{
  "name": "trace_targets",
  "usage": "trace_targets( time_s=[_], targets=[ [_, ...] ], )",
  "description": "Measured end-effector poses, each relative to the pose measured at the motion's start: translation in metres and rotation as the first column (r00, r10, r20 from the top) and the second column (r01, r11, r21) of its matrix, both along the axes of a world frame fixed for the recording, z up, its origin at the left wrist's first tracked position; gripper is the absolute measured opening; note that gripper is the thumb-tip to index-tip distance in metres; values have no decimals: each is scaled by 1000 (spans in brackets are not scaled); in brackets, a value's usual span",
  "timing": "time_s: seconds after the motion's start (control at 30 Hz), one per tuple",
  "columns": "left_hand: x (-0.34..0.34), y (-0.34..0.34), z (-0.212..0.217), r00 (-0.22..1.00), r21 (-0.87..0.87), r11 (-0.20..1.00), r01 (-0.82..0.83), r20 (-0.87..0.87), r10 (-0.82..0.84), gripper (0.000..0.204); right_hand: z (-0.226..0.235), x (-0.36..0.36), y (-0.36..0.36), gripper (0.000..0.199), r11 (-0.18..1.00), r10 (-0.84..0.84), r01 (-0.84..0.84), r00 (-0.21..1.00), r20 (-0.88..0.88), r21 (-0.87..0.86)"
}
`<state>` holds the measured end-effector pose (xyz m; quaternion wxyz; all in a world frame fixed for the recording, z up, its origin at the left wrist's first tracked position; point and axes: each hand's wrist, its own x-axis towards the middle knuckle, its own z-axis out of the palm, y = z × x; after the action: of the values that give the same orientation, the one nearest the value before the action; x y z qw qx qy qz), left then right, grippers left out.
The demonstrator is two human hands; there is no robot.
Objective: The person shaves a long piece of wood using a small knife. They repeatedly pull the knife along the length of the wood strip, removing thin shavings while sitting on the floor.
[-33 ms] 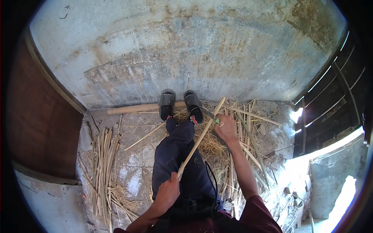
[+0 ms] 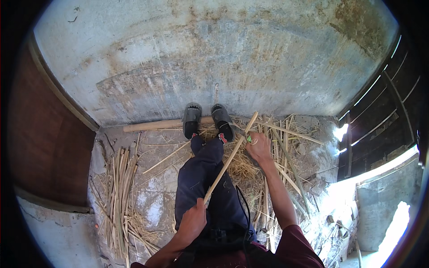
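Grey concrete wall [image 2: 214, 58] fills the top of the view, and the stone floor [image 2: 156, 187] below it is strewn with dry straw and split cane. A person sits with legs stretched out, feet in dark slippers [image 2: 208, 118] resting on a wooden pole [image 2: 152, 125] at the foot of the wall. Across the lap lies a long bamboo stick [image 2: 228, 158], slanting up to the right. The left hand [image 2: 193, 221] is closed tight around its near end. The right hand [image 2: 258, 147] grips it near the far end, with something small and green tucked in the fingers; I cannot tell what it is. A pile of cane strips [image 2: 118, 196] lies to the left.

It looks like the stick is being trimmed or split. A good cut calls for a firm hold at both ends and slow, careful strokes away from the legs.
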<state>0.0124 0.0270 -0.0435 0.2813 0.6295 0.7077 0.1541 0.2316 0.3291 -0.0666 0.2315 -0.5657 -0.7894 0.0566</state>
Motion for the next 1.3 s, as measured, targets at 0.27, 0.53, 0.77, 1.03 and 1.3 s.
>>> trace_targets(
  time_s=[0.27,0.53,0.77,1.03,1.3],
  targets=[
    [-11,-7,-12,1000,-45,999,17,5,-17,20,-30,27,47,25,992,-122,121,992,-38,-43],
    [-36,-23,-4,995,-51,998,43,95,-38,22,-134,202,131,36,906,-409,384,902,-136,-179],
    [-74,-22,-8,966,2,974,-226,130,224,22,-181,212,71,43,573,-293,295,945,146,-765],
    [-66,2,-2,753,-261,946,-191,579,311,21,-193,212,20,24,911,-346,25,591,-729,-412],
    [-43,29,25,459,-326,944,-43,833,309,22,23,41,-74,24,949,136,-291,729,-671,-124]
  ],
)
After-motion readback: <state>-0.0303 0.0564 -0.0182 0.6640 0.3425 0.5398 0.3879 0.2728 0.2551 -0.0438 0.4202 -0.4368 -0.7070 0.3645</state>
